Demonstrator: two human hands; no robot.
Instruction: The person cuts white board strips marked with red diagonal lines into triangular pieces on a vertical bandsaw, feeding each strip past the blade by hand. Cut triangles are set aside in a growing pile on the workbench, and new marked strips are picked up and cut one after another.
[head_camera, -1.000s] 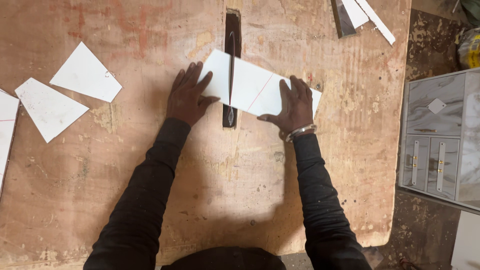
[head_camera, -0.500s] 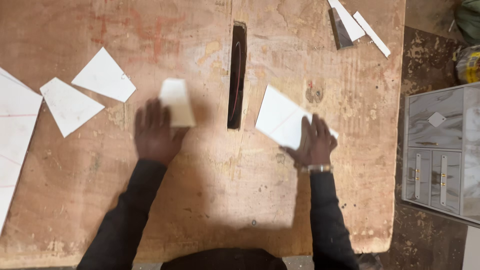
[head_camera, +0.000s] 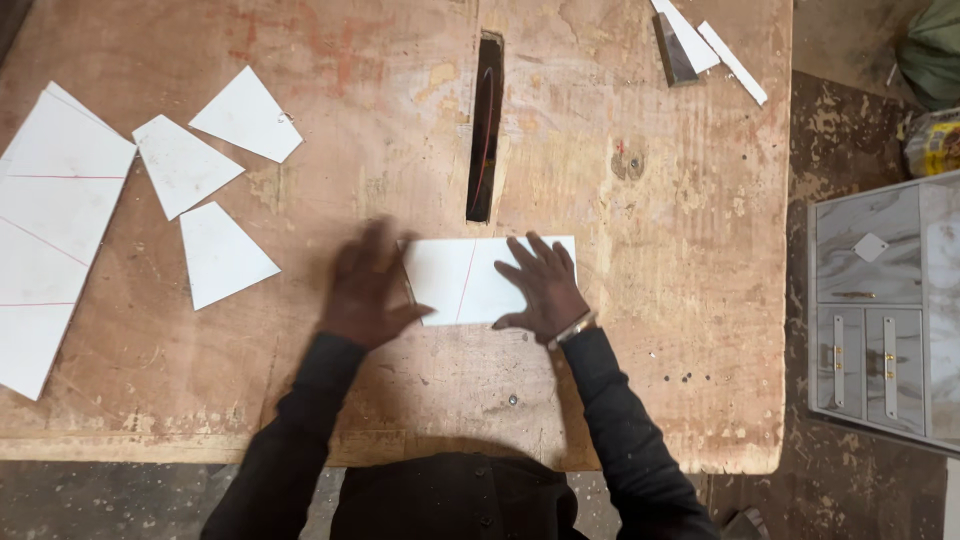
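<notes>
- Fingers are the worry: right hand lies flat, spread open on the white panel, just below the saw slot.
- Left hand, blurred and open, touches the panel's left edge; a slip toward the slot could cut.

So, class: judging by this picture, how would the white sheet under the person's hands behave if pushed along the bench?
The white sheet lies flat with straight, clean edges, so it is probably stiff. It looks thin, so likely light. On the flat wooden bench it should slide, not roll or tip.
</notes>
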